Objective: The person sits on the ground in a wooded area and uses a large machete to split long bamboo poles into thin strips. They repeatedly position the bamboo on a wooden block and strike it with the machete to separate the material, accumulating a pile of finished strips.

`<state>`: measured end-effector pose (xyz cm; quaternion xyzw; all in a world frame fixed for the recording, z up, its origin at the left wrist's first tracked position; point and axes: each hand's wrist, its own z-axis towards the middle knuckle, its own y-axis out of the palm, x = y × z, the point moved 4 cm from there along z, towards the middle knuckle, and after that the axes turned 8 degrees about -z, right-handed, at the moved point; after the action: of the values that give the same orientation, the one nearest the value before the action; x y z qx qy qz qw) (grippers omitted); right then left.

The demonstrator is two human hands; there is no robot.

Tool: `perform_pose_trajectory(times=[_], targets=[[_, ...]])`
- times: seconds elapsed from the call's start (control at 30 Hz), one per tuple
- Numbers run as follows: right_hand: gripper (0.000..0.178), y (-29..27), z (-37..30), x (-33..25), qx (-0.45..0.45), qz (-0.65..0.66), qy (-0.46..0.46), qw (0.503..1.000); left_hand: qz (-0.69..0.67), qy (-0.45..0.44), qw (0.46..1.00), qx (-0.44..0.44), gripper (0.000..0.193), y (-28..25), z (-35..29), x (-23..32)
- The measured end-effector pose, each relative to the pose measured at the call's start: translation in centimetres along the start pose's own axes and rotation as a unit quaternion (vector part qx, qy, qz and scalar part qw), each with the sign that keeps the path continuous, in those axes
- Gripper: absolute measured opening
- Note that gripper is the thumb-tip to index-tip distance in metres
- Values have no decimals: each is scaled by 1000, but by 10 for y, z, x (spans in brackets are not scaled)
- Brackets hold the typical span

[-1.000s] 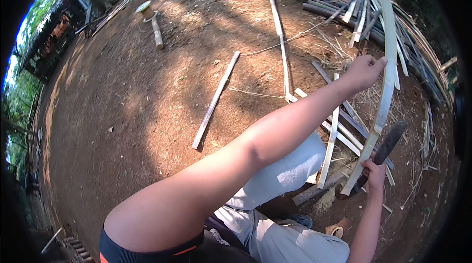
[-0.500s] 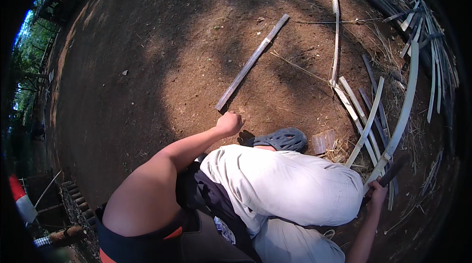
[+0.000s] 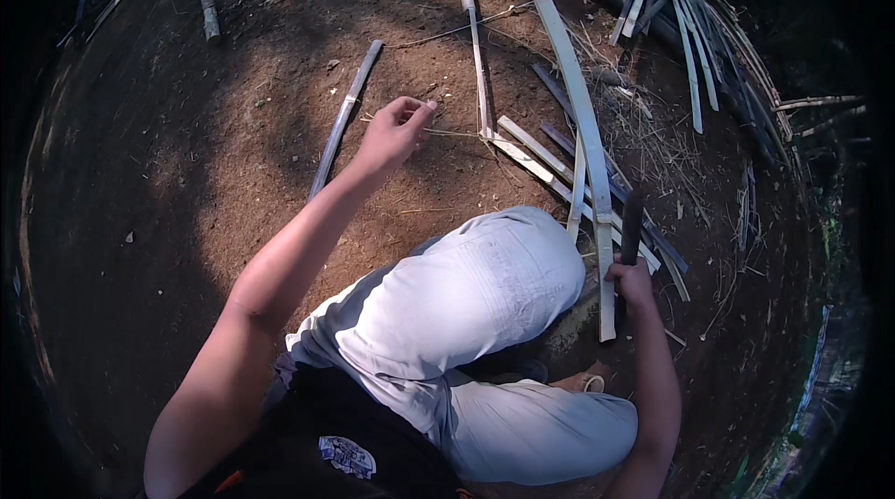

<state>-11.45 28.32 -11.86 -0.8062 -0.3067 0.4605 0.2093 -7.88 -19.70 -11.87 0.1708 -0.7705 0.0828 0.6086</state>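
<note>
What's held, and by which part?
Right hand holds the dark knife, below its exposed blade; can't tell whether it also grips the pale strip. Left hand: nothing visible.

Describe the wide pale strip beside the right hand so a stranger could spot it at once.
Start at the upper pale-trousered knee, then go right to the right hand holding a dark blade. Just left of that hand, a long pale strip runs up the picture; it is clearly wider than the slats around it.

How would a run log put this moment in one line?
left hand: hovering, nothing visibly held | right hand: gripping dark knife beside pale strip
</note>
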Motion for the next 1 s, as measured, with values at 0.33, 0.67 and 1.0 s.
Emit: perform_pose_trajectory(times=[0.33, 0.67, 1.0], targets=[[33, 16, -50, -28, -134, 130, -114, 976, -417, 82, 880, -210, 69, 175, 60, 195], [29, 16, -36, 15, -50, 108, 70, 990, -345, 216, 884, -231, 40, 188, -10, 221], [34, 35, -28, 93, -76, 36, 159, 984, -178, 243, 921, -248, 50, 215, -19, 158]])
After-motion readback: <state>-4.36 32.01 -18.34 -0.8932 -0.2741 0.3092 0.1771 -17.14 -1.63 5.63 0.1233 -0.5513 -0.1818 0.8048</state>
